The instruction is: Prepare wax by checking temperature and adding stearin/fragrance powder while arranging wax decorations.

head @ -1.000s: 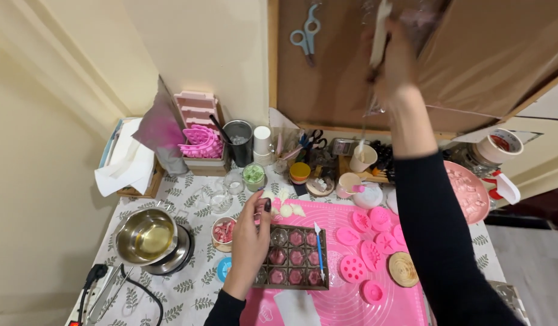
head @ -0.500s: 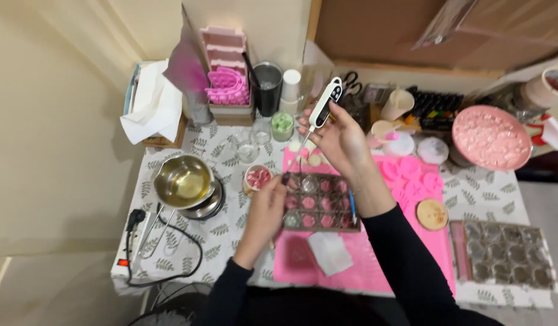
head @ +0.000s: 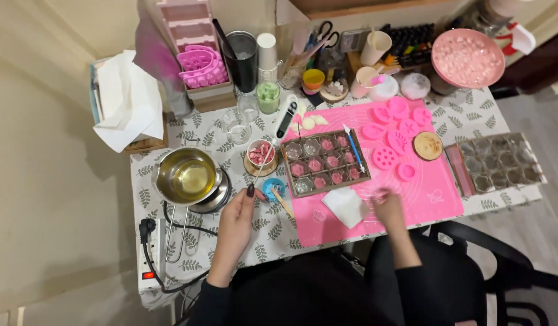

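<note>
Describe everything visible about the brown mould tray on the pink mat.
The mould tray is a brown rectangular grid of small cavities in three rows, lying flat and slightly skewed on the pink mat. Most cavities hold pink pieces; a few on the left look clear or empty. A blue-handled tool lies along its right edge. Neither hand touches it.

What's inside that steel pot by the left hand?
The steel pot holds clear yellowish liquid. It sits on a round base, mostly hidden beneath it. The left hand is just beside it.
</note>
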